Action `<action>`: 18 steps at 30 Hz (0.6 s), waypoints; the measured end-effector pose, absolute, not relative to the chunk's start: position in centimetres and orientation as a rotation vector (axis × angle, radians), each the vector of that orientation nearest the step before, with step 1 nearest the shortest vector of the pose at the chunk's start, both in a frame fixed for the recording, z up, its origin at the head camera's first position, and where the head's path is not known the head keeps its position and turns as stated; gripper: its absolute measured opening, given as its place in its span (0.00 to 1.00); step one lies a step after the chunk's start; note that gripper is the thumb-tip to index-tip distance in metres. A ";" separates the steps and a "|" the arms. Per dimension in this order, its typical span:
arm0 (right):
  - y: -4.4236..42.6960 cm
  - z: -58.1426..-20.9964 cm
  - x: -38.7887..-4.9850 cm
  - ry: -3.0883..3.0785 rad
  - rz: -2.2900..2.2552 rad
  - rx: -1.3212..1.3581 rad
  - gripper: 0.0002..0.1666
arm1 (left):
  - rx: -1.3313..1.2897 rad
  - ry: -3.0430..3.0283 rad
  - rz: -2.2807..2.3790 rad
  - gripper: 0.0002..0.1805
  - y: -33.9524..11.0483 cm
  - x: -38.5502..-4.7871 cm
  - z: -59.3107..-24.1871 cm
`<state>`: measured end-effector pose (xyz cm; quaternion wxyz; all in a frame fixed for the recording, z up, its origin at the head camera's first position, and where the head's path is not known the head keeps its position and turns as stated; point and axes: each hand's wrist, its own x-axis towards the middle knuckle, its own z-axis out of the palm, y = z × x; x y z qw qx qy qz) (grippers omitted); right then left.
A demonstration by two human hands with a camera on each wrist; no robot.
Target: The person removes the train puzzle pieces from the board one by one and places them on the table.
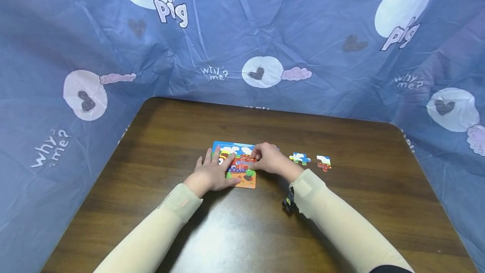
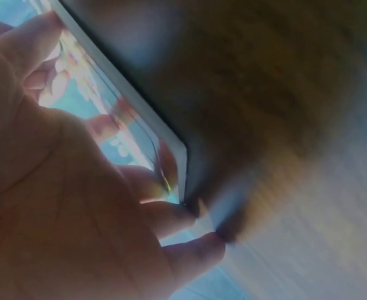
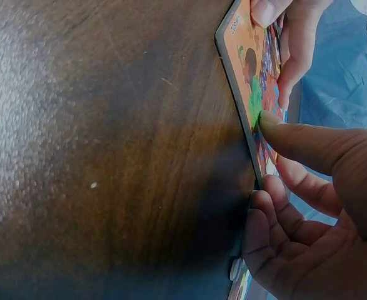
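Note:
A puzzle board [image 1: 246, 181] with a blue top and an orange bottom lies on the table. Across its left part the left hand [image 1: 212, 175] rests with fingers spread; the left wrist view shows its fingertips along the board's edge. At the board's right side, the right hand [image 1: 270, 161] pinches a red puzzle piece [image 1: 247, 159] between thumb and index finger, its other fingers curled. In the right wrist view the thumb [image 3: 296, 139] touches the picture surface. The hands partly cover the picture, and whether the piece is fully seated cannot be told.
Two loose puzzle pieces, a blue-and-green one [image 1: 299, 158] and a red-and-green one [image 1: 323, 162], lie right of the board. Brown wooden table [image 1: 182, 125] surrounds everything, with a blue printed cloth [image 1: 223, 33] hanging behind. A small black device [image 1: 289, 201] sits at the right wrist.

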<state>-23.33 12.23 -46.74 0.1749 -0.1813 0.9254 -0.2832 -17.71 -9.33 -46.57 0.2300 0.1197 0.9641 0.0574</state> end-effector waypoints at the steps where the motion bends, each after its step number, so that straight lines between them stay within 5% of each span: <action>1: 12.2 -46.7 -23.4 2.621 -0.805 -0.516 0.14 | 0.334 2.665 0.171 0.50 -9.4 -17.9 -47.1; 18: 12.9 -47.3 -23.4 2.556 -1.074 -0.519 0.07 | 0.328 2.656 0.185 0.49 -9.5 -17.6 -46.7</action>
